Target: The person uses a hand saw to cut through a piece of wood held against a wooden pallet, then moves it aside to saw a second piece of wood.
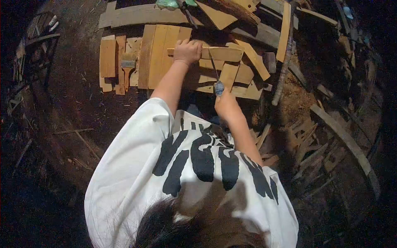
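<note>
My left hand [188, 52] is wrapped over the left part of a short wooden board [225, 54], pressing it on the pile of planks beneath. In my right hand [226, 104] is the blue-grey handle of a handsaw [219, 88]. Its thin blade, seen nearly edge-on, points away from me and crosses the board to the right of my left hand. Whether the teeth have cut into the wood cannot be made out. Under and beside the board lie other planks [228, 75].
Joined planks [159, 56] lie left of my left hand. Further left, a paintbrush [127, 71] rests on wood beside a small block [108, 58]. A long beam [153, 15] runs across the back, with a green plastic item [167, 3]. Scrap wood [308, 142] litters the ground at right.
</note>
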A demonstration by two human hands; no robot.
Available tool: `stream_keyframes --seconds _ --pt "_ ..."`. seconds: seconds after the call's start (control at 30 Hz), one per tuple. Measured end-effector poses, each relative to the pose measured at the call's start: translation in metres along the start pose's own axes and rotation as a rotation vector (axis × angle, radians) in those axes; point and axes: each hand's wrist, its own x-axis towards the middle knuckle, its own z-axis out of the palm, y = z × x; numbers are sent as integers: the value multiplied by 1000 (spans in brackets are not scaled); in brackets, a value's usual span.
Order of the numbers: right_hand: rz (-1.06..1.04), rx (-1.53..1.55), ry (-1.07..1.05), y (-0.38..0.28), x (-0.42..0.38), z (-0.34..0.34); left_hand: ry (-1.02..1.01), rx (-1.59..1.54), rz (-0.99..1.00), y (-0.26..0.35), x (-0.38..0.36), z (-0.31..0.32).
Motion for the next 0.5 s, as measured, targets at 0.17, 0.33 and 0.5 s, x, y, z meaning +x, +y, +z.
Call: stream_keyframes --seconds 0.17,0.33,0.5 --pt "-79 140 96 2 19 8 -5 -3 3 0 0 1" --pt "-132 104 172 -13 60 17 70 -25 9 -1 2 0" --pt "-198 87 112 17 40 27 4 20 -1 2 2 -5"
